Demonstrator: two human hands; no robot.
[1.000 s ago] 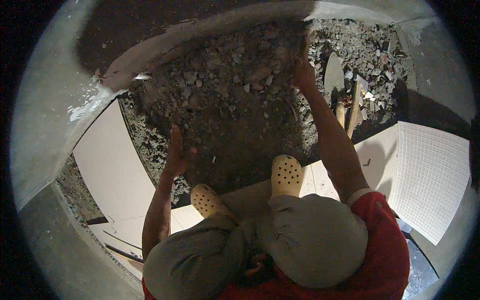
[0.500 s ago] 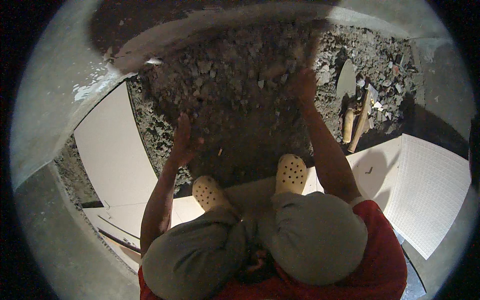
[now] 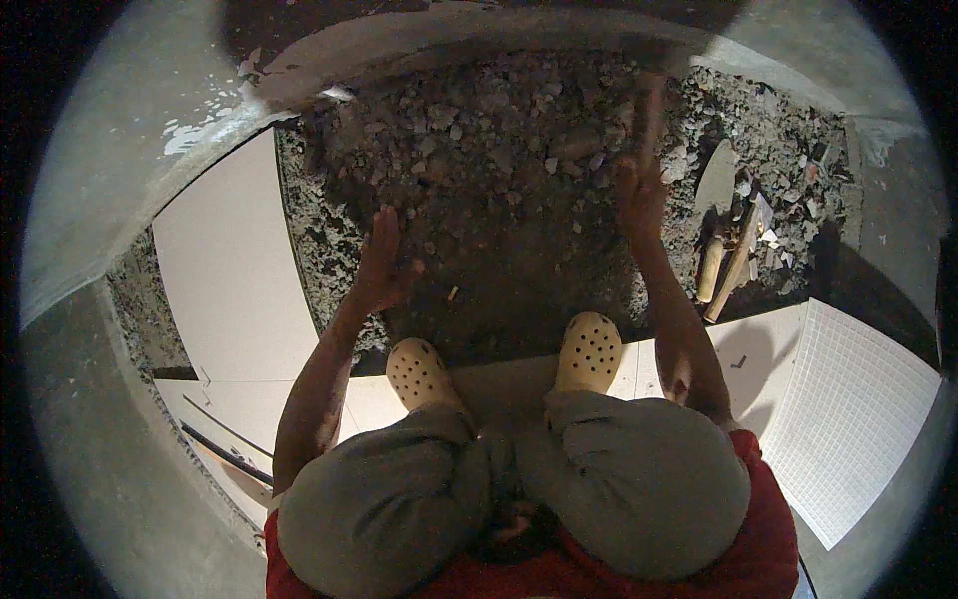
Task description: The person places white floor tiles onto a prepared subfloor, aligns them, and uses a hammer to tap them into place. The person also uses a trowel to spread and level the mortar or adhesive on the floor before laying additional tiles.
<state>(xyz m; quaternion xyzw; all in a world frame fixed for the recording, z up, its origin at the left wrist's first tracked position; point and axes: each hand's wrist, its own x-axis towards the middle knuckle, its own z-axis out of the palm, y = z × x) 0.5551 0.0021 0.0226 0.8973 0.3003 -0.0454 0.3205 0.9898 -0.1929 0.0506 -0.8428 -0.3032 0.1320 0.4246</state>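
Note:
My left hand [image 3: 387, 262], open with thumb apart, hovers over or rests on the dark rubble bed [image 3: 479, 170] near its left part; contact is unclear. My right hand [image 3: 642, 198], at the bed's right part, is closed on a long brown stick-like piece [image 3: 652, 110], dim and hard to identify. Just right of it lie a rounded trowel blade [image 3: 715, 175], a short wooden handle [image 3: 711, 270] and a longer wooden-handled tool [image 3: 733, 275]. A small pale stub [image 3: 453, 294] lies between my hands. My yellow perforated clogs [image 3: 589, 347] are below, under my bent knees.
Large pale tiles [image 3: 225, 260] border the rubble at left and along my feet. A white mosaic-patterned tile [image 3: 848, 409] is at right. Grey concrete walls [image 3: 110, 180] curve round the bed, with a dark shadow across the far side.
Both hands appear slightly higher and farther right in the picture, along with the whole scene's shift rightward. The left hand stays spread; the brown piece remains at the right hand.

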